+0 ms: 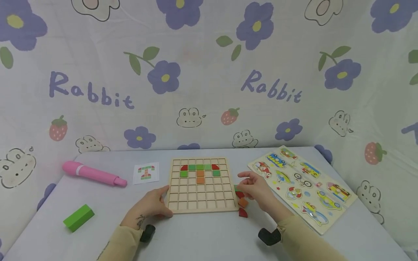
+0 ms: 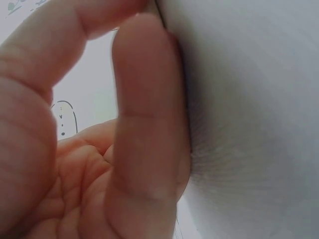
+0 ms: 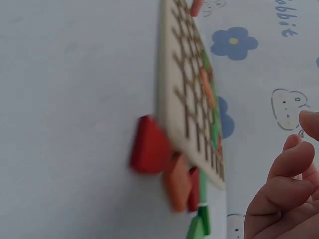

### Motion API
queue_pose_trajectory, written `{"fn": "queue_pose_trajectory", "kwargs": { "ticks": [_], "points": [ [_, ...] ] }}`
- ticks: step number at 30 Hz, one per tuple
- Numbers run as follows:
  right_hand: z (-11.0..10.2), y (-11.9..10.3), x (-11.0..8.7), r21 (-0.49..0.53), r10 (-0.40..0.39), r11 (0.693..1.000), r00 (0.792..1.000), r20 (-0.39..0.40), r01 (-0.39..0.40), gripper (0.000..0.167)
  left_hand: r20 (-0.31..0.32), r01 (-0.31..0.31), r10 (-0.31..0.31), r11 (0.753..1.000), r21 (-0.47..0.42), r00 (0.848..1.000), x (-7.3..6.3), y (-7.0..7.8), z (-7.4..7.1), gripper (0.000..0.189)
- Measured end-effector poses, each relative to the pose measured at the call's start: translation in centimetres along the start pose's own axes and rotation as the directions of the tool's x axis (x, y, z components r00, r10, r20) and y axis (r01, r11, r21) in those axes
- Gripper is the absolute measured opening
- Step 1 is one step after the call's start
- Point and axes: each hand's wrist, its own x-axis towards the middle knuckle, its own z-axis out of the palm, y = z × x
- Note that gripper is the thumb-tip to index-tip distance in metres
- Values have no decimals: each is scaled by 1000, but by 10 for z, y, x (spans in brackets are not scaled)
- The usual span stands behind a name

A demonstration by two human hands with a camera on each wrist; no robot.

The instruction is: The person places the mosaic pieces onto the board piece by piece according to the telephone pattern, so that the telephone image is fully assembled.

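Note:
A wooden grid board (image 1: 186, 197) lies on the table. Red, green and orange tiles fill some cells in its back rows, including an orange tile (image 1: 200, 179). My left hand (image 1: 148, 204) rests at the board's left side, thumb by the front corner and fingertips at the left edge. Over loose tiles beside the board's right edge hovers my right hand (image 1: 258, 190), fingers loosely bent with nothing visible between them. Among those tiles are a red quarter-round tile (image 3: 149, 147), an orange tile (image 3: 177, 183) and green tiles (image 3: 197, 228), partly hidden by the hand in the head view.
A pattern card (image 1: 146, 173) lies left of the board, near a pink toy microphone (image 1: 93, 174). Closer in sits a green block (image 1: 78, 218). On the right lies a vehicle puzzle board (image 1: 303, 195), partly behind my right forearm. A printed cloth backs the table (image 1: 209, 239).

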Motion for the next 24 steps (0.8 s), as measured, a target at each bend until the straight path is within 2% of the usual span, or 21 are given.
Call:
{"fn": "queue_pose_trajectory", "kwargs": {
  "ticks": [6,11,19,24],
  "points": [
    [-8,19,-15,-106,81,991,996,-41,-85,40,-7,-6,6,1000,-2,1000,1,-2,1,100],
    [-7,30,-21,-222,124,965,989,-75,-138,36,-4,3,-3,1000,-4,1000,2,-3,2,100],
    [-2,36,-15,-363,159,912,980,-118,-192,28,3,13,-13,1000,1,1000,3,-3,1,100],
    [0,36,-13,-388,165,898,976,-140,-208,25,7,15,-15,1000,11,1000,2,-2,1,100]
  ]
}}
